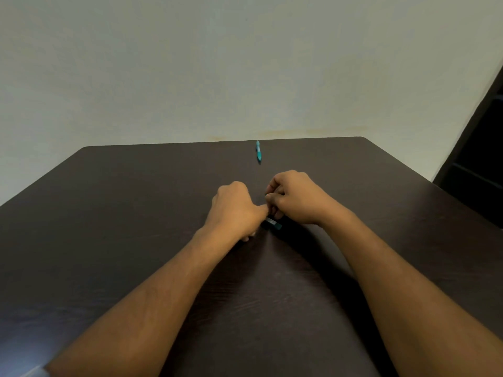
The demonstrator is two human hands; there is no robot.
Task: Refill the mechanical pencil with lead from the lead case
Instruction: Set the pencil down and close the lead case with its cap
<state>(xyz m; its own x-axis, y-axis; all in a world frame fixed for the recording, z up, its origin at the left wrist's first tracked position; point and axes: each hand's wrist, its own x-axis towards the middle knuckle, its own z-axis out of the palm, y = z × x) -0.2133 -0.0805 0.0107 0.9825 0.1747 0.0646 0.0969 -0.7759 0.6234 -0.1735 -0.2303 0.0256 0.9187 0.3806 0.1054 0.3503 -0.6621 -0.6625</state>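
A teal mechanical pencil lies near the far edge of the dark table, pointing away from me, untouched. Both hands meet at the table's middle over a small lead case with a teal end and a pale label. My left hand has its fingers curled and its thumb at the case's upper end. My right hand is curled too, its fingertips pinching at the same end of the case. Most of the case is hidden between the hands, and no lead is visible.
A pale wall rises right behind the table's far edge. A dark piece of furniture stands at the right, beside the table's right corner. My forearms cross the near half of the table.
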